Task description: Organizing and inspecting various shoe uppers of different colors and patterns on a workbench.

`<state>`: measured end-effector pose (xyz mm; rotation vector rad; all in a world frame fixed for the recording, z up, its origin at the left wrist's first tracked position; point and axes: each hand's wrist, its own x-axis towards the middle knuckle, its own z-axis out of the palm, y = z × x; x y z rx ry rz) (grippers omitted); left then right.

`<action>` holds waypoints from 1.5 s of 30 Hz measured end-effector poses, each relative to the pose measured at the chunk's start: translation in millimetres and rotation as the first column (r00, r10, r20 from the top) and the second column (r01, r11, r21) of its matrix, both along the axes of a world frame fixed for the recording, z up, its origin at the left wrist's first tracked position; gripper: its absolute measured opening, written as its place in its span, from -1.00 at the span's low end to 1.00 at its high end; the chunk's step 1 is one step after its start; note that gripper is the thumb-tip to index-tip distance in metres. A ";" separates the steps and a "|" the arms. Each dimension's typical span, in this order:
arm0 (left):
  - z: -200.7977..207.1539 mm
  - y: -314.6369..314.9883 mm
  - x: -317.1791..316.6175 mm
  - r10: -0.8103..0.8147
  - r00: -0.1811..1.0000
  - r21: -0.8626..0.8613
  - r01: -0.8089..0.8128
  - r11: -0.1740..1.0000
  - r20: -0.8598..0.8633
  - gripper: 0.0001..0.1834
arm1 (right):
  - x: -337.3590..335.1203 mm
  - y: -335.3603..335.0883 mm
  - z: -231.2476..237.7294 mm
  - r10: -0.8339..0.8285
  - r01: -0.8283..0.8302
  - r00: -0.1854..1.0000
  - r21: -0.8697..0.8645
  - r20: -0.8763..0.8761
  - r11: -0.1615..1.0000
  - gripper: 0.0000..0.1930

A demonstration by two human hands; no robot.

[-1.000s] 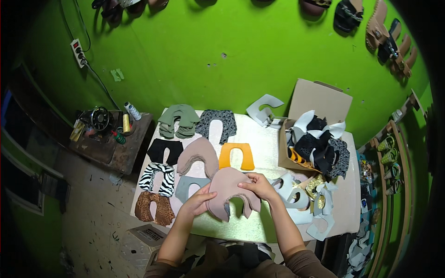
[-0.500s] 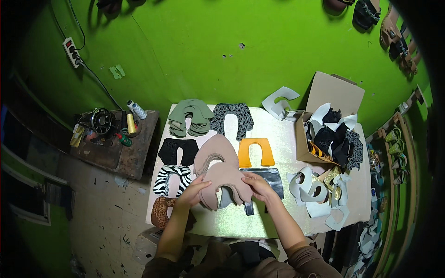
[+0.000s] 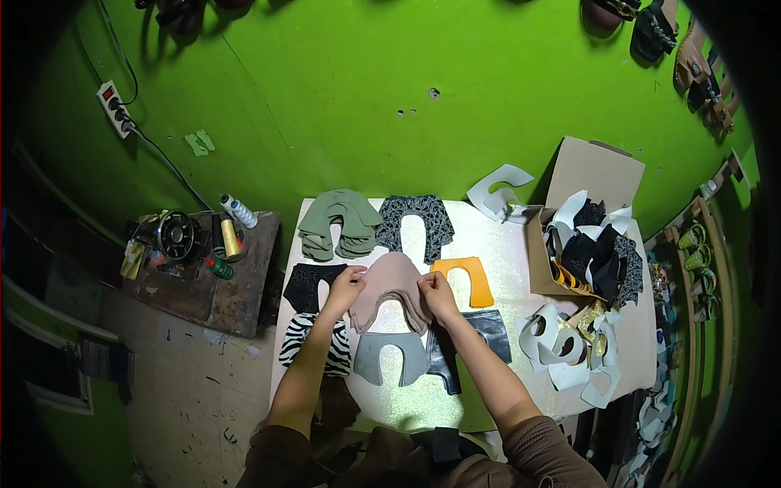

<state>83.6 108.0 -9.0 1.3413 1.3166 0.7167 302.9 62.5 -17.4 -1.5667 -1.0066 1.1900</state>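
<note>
A stack of dusty-pink U-shaped cut pieces (image 3: 389,275) lies mid-table, its curved end away from me. My left hand (image 3: 346,289) pinches its left edge and my right hand (image 3: 438,296) its right edge, fingers closed. Just below lies a grey U-shaped piece (image 3: 370,358). Left of the stack are a black piece (image 3: 303,285) and zebra-striped pieces (image 3: 303,337), partly under my left arm. An orange piece (image 3: 474,281) and shiny black pieces (image 3: 492,329) lie to the right. Beyond are a green stack (image 3: 333,203) and black-and-grey patterned pieces (image 3: 411,207).
An open cardboard box (image 3: 538,260) full of scraps stands at the table's right, with white offcuts (image 3: 569,376) before it and a white cut-out sheet (image 3: 488,195) behind. Left is a worn wooden table (image 3: 236,301) with a sewing machine (image 3: 176,232) and thread spools (image 3: 231,237).
The pink pieces held over the lower pink pile now lie together with it as one stack. Both hands moved farther from me to its sides, uncovering the grey piece. The view shifted slightly.
</note>
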 end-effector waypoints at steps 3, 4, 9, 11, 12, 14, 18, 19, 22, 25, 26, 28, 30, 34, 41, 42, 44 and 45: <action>-10.9 -2.0 2.5 0.084 0.956 0.354 0.022 0.935 -0.280 -0.65 | 1.3 -2.3 -7.4 -0.091 -0.007 0.917 0.242 0.389 0.970 -0.84; -12.7 -5.8 3.6 0.081 0.957 0.354 0.024 0.935 -0.278 -0.65 | 2.4 -3.2 -7.4 -0.175 -0.094 0.776 0.386 0.606 0.918 -0.83; -3.2 -40.0 11.8 0.155 0.824 0.504 0.174 0.846 -0.545 -0.61 | -4.3 -15.6 29.3 -0.031 -0.142 0.849 0.283 0.528 0.948 -0.82; -6.2 -46.0 17.0 0.158 0.789 0.484 0.194 0.853 -0.594 -0.59 | -6.8 -15.9 31.6 0.092 -0.215 0.903 0.258 0.419 0.942 -0.81; -9.4 -49.0 18.8 0.173 0.778 0.481 0.183 0.857 -0.604 -0.52 | -9.8 -15.9 30.9 0.141 -0.230 0.941 0.275 0.309 0.934 -0.81; -7.9 -46.4 20.6 0.192 0.770 0.485 0.170 0.858 -0.609 -0.46 | -11.7 -15.3 41.3 0.325 -0.343 0.934 0.115 0.151 0.932 -0.79; -9.0 -39.4 8.5 0.151 0.896 0.485 0.079 0.871 -0.417 -0.27 | -21.6 -14.6 58.2 0.470 -0.404 0.850 0.278 -0.237 0.871 -0.87; -8.9 -36.6 2.7 0.113 0.944 0.466 0.047 0.884 -0.310 -0.27 | -22.4 -14.9 67.2 0.513 -0.445 0.792 0.263 -0.330 0.856 -0.89; 11.2 -38.7 2.2 0.004 0.994 0.305 -0.038 0.952 0.112 -0.40 | -17.0 -12.2 76.8 0.462 -0.402 0.715 0.232 -0.525 0.886 -0.88; 17.1 -35.5 -10.9 -0.031 0.826 -0.029 0.058 0.998 0.563 -0.66 | -14.7 -9.3 86.0 0.341 -0.338 0.636 0.147 -0.692 0.929 -0.87; 17.0 -35.1 -13.7 -0.028 0.827 -0.032 0.056 0.998 0.562 -0.66 | -14.0 -9.2 85.6 0.340 -0.340 0.635 0.145 -0.694 0.929 -0.87; 16.7 -32.7 -16.8 0.041 0.860 -0.011 -0.041 0.999 0.509 -0.68 | -11.5 -5.7 80.3 0.269 -0.239 0.823 0.125 -0.500 0.963 -0.87; 7.8 -27.7 -17.0 0.056 0.892 0.048 -0.087 0.995 0.449 -0.75 | -3.6 -3.0 54.1 0.275 -0.222 0.894 0.183 -0.355 0.958 -0.87; 0.0 -22.0 -7.7 0.068 0.997 0.287 -0.058 0.956 -0.027 -0.76 | 1.9 -10.0 20.3 0.176 -0.206 0.967 0.159 0.184 0.965 -0.81; -9.3 -17.2 4.6 0.139 0.924 0.402 0.017 0.915 -0.357 -0.68 | -3.6 -21.2 19.6 0.021 -0.098 0.849 0.118 0.527 0.988 -0.76; -9.6 -16.9 5.9 0.139 0.910 0.435 0.050 0.899 -0.392 -0.70 | -3.3 -22.3 19.8 0.042 -0.101 0.823 0.072 0.566 0.992 -0.76; -9.1 -18.6 8.3 0.136 0.895 0.460 0.085 0.884 -0.426 -0.71 | -4.2 -25.6 23.7 0.069 -0.100 0.795 0.018 0.603 0.995 -0.75; -7.0 -19.5 9.8 0.152 0.864 0.481 0.113 0.869 -0.479 -0.74 | -6.3 -26.8 28.8 0.080 -0.096 0.768 -0.009 0.636 0.995 -0.75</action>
